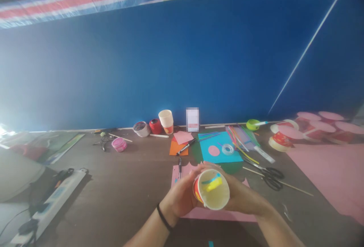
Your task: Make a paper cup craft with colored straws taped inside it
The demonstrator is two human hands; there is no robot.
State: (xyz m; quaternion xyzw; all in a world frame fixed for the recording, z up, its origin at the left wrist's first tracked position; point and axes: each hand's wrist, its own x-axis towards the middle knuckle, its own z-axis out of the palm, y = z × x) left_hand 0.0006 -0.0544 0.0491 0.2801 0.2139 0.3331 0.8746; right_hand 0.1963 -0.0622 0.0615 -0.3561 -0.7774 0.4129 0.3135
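A paper cup [216, 197] with a red patterned outside is tipped with its open mouth toward me. Yellow and blue fuzzy strips [214, 183] show on its inside. My left hand [183, 195], with a black band at the wrist, is closed round the cup's left side. My right hand [238, 193] wraps its right and far side; most of those fingers are hidden behind the cup. Under both hands lies a sheet of pink paper [222, 214], with a black marker [180, 168] on its upper left part.
Black scissors [273, 178] and a thin wooden stick [298, 191] lie to the right. Farther back are a blue sheet [206, 156], a tape roll [228, 149] and stacked cups [166, 120]. Pink-topped cups [291, 132] stand right; a power strip [58, 199] lies left.
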